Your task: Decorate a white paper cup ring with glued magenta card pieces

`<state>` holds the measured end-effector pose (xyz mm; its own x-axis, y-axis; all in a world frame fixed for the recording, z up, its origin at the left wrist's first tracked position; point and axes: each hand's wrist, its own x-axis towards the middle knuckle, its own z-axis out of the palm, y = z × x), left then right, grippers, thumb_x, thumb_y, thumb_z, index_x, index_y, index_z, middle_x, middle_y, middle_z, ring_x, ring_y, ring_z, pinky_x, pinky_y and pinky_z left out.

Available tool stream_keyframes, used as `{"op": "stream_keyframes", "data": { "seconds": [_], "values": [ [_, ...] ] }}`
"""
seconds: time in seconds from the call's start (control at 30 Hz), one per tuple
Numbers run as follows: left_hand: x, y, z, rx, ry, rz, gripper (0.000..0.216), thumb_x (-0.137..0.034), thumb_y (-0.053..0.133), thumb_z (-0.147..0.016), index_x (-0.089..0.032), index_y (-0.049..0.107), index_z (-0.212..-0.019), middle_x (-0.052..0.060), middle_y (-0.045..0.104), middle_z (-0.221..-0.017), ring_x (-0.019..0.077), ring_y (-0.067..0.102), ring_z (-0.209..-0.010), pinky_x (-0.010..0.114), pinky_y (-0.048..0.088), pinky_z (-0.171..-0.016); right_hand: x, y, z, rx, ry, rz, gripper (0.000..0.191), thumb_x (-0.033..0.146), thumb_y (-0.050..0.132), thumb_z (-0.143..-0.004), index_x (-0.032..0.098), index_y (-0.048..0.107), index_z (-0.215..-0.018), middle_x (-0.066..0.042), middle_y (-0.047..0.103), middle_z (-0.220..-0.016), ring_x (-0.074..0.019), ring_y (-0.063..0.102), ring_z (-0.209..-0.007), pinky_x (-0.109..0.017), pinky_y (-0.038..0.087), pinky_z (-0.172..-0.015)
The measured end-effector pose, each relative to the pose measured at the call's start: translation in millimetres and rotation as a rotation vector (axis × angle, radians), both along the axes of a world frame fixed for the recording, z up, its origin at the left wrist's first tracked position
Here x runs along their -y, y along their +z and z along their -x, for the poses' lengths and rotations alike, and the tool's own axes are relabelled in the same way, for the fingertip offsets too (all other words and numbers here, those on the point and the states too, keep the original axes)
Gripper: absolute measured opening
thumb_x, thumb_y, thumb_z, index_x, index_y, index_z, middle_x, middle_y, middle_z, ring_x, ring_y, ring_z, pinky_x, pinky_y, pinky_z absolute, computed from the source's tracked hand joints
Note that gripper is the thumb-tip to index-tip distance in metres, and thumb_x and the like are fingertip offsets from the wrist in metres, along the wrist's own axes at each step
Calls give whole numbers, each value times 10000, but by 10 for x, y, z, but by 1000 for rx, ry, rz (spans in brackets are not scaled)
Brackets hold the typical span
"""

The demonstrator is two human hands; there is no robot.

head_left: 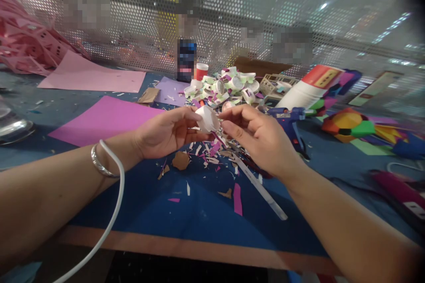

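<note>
Both hands meet over the middle of the blue table (186,212). My left hand (166,132) pinches a small white paper ring (207,118) from the left. My right hand (257,135) holds the same ring from the right with thumb and forefinger closed on it. A silver bracelet (98,163) sits on my left wrist, and a white cable (114,203) crosses that forearm. Below the hands lie paper scraps (212,150) in pink, white and brown, and a long white strip (262,190).
A pile of finished paper rings (226,86) lies behind the hands. A blue glue gun (288,119) rests to the right, beside a large white glue bottle (308,88) and colourful paper shapes (352,126). Pink sheets (102,119) lie at left. A perforated metal screen (212,17) backs the table.
</note>
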<state>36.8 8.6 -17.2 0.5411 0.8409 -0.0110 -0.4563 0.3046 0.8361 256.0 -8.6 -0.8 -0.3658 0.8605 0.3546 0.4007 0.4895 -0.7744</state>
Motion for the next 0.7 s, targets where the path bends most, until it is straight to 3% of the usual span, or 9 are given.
{"op": "stream_keyframes", "data": {
  "seconds": [0.27,0.37,0.5,0.7],
  "values": [
    [-12,3,-20,10,53,103,201,-139,555,-787,-102,699,-923,75,738,-862,168,691,-828,280,596,-849,-20,-25,9,-17,-31,30,278,453,671,-927,189,649,-1010,-27,659,-850,-142,618,-739,-284,508,-658],
    [-6,15,-14,30,104,75,253,-133,527,-777,-96,696,-962,82,733,-853,177,691,-831,293,587,-889,-17,-16,12,-68,-32,177,314,494,676,-912,188,622,-869,0,618,-714,-110,586,-600,-256,500,-553],
    [1,31,-13,36,98,32,265,-136,512,-758,-106,700,-943,72,733,-857,173,692,-817,299,592,-870,20,6,29,-143,74,407,365,506,669,-913,187,588,-755,-2,618,-644,-99,575,-531,-221,484,-455],
    [1,46,-25,98,86,58,209,-123,518,-728,-127,693,-842,53,744,-827,154,701,-783,270,608,-807,37,16,44,-224,135,541,325,412,683,-926,174,593,-723,12,603,-622,-64,538,-495,-167,452,-407]
  ]
}}
